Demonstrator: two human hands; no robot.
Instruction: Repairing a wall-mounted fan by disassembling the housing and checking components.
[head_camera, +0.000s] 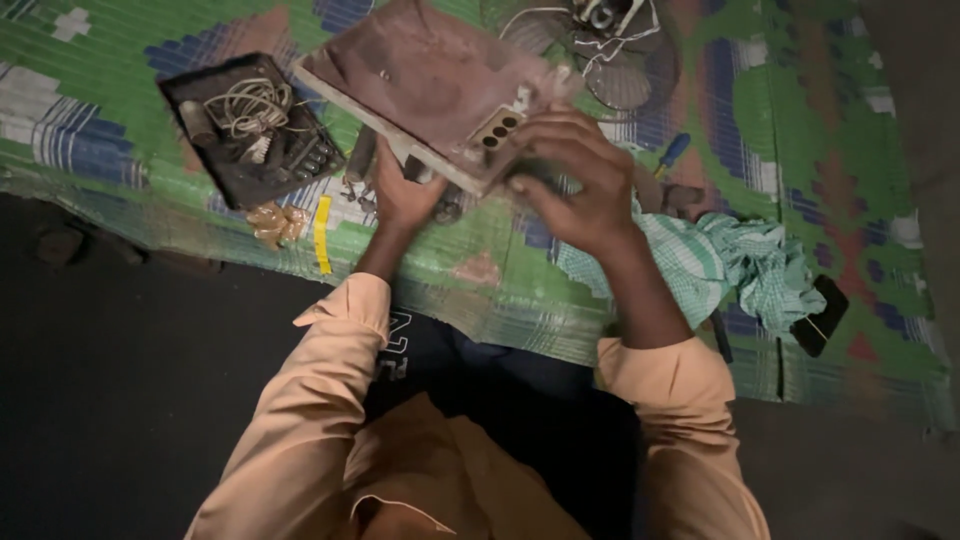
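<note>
Grips: 2 hands (480, 190) on 1 switchboard (430, 85).

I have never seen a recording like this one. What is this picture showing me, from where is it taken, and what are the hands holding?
There is no machine here, only a person seen from a camera worn on the head, looking down at their own arms in peach sleeves. Both hands hold a flat, dusty switch board with a socket plate at its near corner: the left hand grips its lower edge, the right hand its corner. Below lies a green patterned mat. On it rest a black tray of wires, a blue-handled screwdriver, a checked cloth, a yellow strip and a fan guard.
</note>
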